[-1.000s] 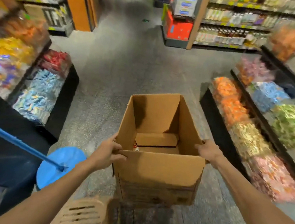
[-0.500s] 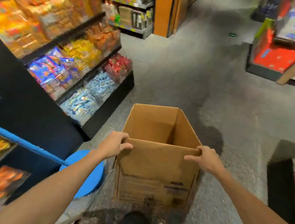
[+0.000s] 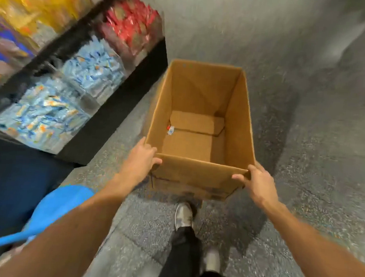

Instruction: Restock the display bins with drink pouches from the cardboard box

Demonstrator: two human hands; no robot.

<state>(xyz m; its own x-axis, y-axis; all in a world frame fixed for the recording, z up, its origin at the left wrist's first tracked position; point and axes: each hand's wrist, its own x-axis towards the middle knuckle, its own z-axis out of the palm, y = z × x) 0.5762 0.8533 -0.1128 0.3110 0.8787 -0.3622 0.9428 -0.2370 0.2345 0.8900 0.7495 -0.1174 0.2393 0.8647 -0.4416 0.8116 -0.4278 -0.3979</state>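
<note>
The floor (image 3: 307, 148) is grey speckled stone, dull under the shop light, and fills the right and top of the frame. The cardboard box (image 3: 196, 176) sits open-topped at centre. The left hand (image 3: 139, 159) grips its near left corner and the right hand (image 3: 258, 183) its near right corner, thumbs curled over the near rim. Whether the box rests on the floor or hangs just above it is hard to say. One small white and red item (image 3: 171, 129) lies on the box bottom by the left wall. At upper left, blurred display bins (image 3: 97, 96) on a black base (image 3: 119, 102) hold pale blue drink pouches (image 3: 48, 110), with red packets (image 3: 129, 25) beyond. Two shoes (image 3: 183, 215) stand below the box, and a blue plastic thing (image 3: 63, 203) lies at lower left.
</note>
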